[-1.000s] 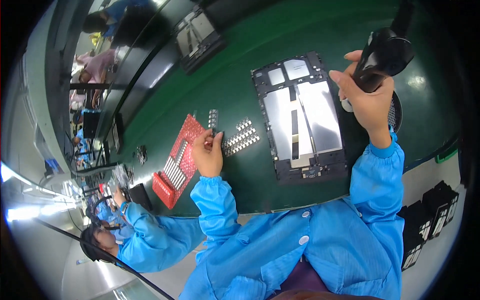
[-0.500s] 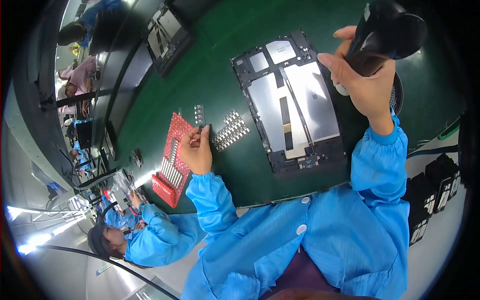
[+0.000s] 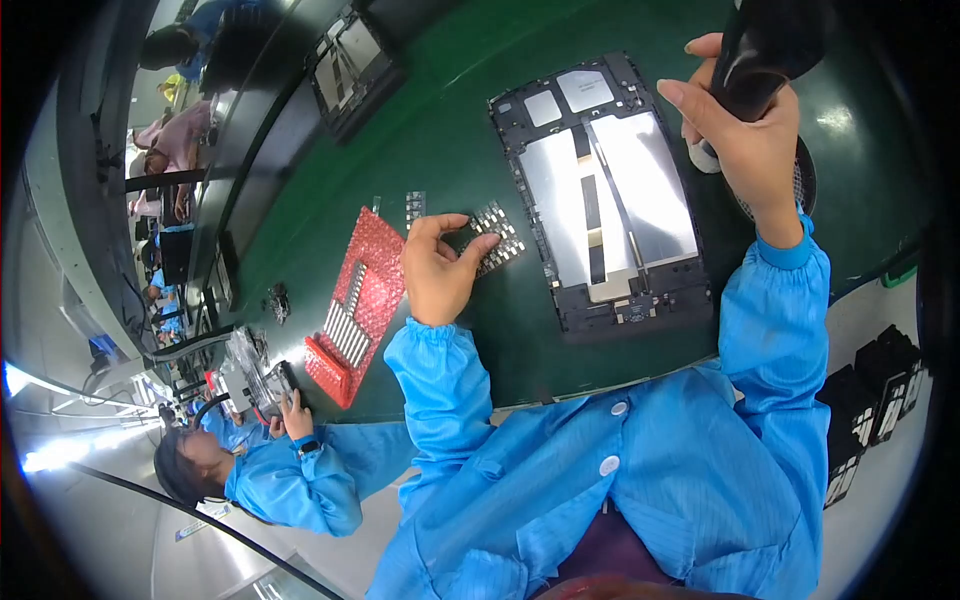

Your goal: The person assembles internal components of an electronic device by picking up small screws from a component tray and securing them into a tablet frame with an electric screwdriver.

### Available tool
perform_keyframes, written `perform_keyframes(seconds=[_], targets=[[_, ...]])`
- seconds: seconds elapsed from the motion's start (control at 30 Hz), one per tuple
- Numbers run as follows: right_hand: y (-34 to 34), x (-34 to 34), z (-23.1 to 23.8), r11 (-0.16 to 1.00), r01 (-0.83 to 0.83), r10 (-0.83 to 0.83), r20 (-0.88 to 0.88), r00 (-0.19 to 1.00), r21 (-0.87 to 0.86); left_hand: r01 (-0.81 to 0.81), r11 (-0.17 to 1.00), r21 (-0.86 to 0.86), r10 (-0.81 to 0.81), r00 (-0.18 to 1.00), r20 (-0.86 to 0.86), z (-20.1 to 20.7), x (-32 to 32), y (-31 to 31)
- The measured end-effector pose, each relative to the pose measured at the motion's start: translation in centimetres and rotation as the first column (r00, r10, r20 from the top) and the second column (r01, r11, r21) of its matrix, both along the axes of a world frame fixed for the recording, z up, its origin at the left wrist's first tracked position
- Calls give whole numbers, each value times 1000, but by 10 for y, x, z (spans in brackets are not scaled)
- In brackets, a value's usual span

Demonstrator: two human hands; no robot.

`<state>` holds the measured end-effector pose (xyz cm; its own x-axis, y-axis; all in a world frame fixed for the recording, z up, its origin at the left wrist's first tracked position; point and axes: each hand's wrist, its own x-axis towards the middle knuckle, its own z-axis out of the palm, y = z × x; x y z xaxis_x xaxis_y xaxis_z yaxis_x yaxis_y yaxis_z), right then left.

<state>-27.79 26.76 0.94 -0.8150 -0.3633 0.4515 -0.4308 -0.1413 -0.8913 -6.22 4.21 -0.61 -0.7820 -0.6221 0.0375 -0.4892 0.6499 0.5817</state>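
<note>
My right hand (image 3: 745, 140) is closed round a black handheld tool (image 3: 765, 60) with a wide glossy head, raised at the upper right; its kind is unclear. My left hand (image 3: 437, 265) has thumb and forefinger parted over a sheet of small metal parts (image 3: 502, 240), some hidden by the fingers; nothing shows between the fingertips. To their right lies a flat black device frame (image 3: 640, 315) with silver plates and a dark ribbon cable down its middle. Red bubble wrap (image 3: 378, 240) carrying a row of silver strips (image 3: 348, 335) lies left of my left hand.
A small strip of parts (image 3: 416, 205) lies beyond my left hand. A round mesh-sided thing (image 3: 803, 185) sits under my right wrist. Another device frame (image 3: 350, 75) lies at the far left. At the lower left a co-worker in blue (image 3: 290, 480) handles parts. Black stacked items (image 3: 870, 390) stand at right.
My left hand has moved right, from beside the bubble wrap to the sheet of metal parts, and its fingers have parted. The tool in my right hand sits slightly higher in view.
</note>
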Motion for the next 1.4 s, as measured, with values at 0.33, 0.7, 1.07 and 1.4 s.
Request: perform_keyframes(seconds=[0.33, 0.7, 1.07, 1.4], targets=[[-1, 4, 6, 994, -26, 37, 112, 993, -102, 33, 918, 395, 0, 996, -84, -8, -8, -7], [38, -8, 36, 914, 160, -146, 64, 987, -372, 97, 989, 110, -24, 848, -530, -19, -5, 19], [47, -30, 17, 955, 223, -239, -62, 969, -196, 624, 774, -103, -537, 563, -629, -21, -32, 101], [50, -39, 12, 945, 236, -252, -44, 967, -226, 628, 775, -72, -532, 586, -611, -16, -39, 107]])
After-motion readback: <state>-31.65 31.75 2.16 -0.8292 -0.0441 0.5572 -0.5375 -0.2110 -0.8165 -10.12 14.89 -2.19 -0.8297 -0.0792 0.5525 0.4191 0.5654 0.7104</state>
